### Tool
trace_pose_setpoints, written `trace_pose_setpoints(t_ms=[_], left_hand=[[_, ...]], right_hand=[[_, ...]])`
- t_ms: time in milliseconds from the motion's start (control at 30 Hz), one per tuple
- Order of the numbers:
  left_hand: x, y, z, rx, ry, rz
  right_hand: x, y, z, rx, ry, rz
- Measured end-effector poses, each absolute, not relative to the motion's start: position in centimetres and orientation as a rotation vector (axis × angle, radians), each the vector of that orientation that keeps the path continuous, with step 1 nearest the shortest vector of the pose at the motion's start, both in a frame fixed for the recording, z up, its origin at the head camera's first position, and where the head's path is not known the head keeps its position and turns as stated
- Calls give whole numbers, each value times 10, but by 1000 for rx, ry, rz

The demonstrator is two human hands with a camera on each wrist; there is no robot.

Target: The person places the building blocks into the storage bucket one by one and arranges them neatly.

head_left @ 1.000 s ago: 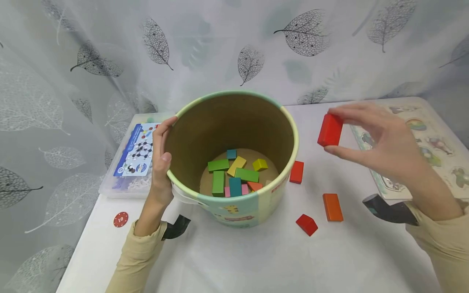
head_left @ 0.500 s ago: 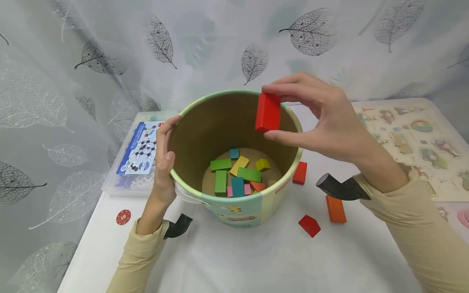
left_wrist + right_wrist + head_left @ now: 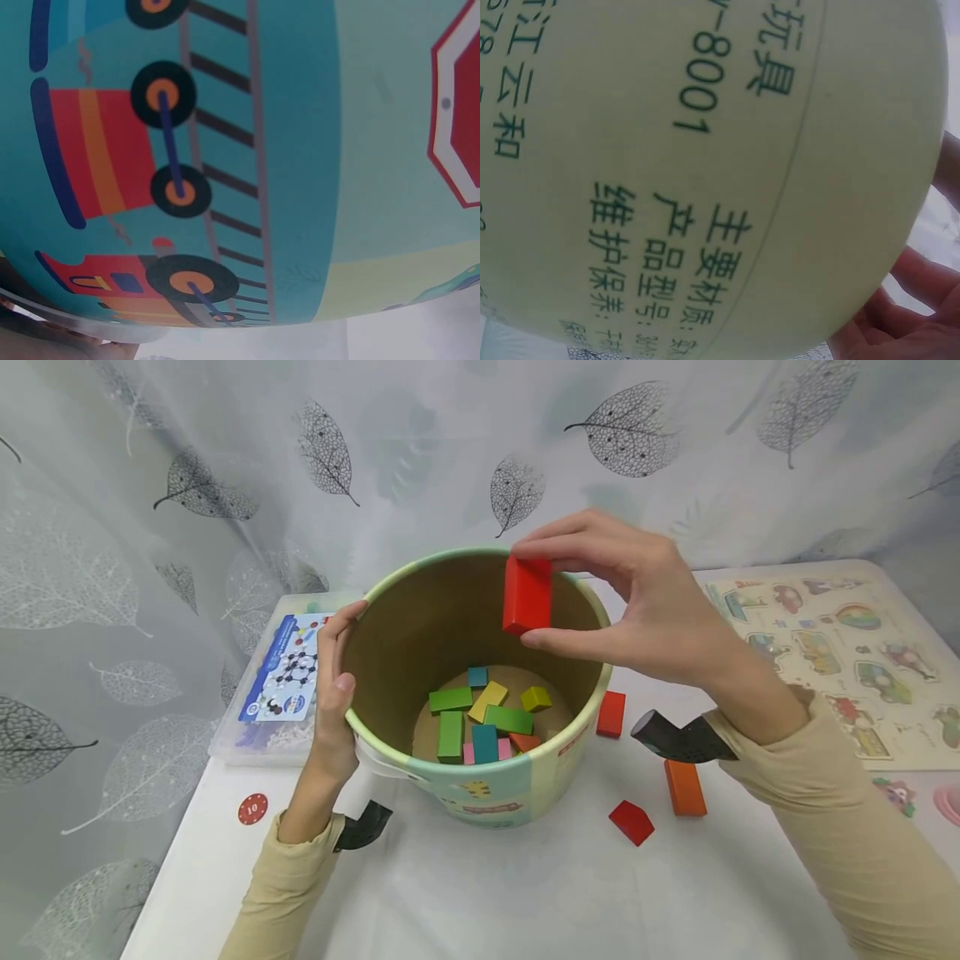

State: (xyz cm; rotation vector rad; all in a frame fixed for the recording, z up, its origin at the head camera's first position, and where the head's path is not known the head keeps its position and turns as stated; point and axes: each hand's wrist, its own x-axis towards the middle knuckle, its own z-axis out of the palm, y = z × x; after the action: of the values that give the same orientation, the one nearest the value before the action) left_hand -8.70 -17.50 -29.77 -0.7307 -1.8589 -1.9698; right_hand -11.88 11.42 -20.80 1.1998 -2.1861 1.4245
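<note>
My right hand (image 3: 622, 593) pinches a red rectangular block (image 3: 527, 596) between thumb and fingers, over the right side of the bucket's opening. My left hand (image 3: 333, 693) grips the left rim of the round bucket (image 3: 480, 789), which is tilted toward me. On the bucket's floor lie several coloured blocks, among them a green block (image 3: 450, 737), a yellow block (image 3: 536, 697) and a teal block (image 3: 485, 744). The left wrist view is filled by the bucket's printed train wall (image 3: 300, 150). In the right wrist view, fingers (image 3: 922, 330) show beside the bucket's lettered wall (image 3: 840, 187).
Right of the bucket lie a red block (image 3: 611, 715), an orange block (image 3: 686, 788) and a red pointed block (image 3: 632, 822). A picture puzzle board (image 3: 825, 685) lies at right. A clear box (image 3: 225, 739) and a red token (image 3: 252, 808) are at left.
My right hand has carried the red block leftward from beside the bucket to over its opening, moving only slightly in the last half second. The left hand stays on the rim.
</note>
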Motion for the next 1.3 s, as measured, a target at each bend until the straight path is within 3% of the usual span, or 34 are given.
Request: trace_pose_setpoints(t_ms=[400,667,833,1100,1300], left_hand=[[-88,-175,-297,-745,-1859,-1965],[-88,-175,-298,-731,-1865,-1951],[-88,-176,-299,-717,-1857,-1961],[-88,-176,-300,-716,-1862,-1960],[-87,-175,-299,-711,-1861,-1955]], right_hand=[[-118,114,-203,1237,-2160,1431],[-117,144,-208,1110,-2147,1474],[-122,170,-241,978,-2216,1509],[-127,207,-328,629,-2615,1356],[-123,205,-368,623,-2912,1259]])
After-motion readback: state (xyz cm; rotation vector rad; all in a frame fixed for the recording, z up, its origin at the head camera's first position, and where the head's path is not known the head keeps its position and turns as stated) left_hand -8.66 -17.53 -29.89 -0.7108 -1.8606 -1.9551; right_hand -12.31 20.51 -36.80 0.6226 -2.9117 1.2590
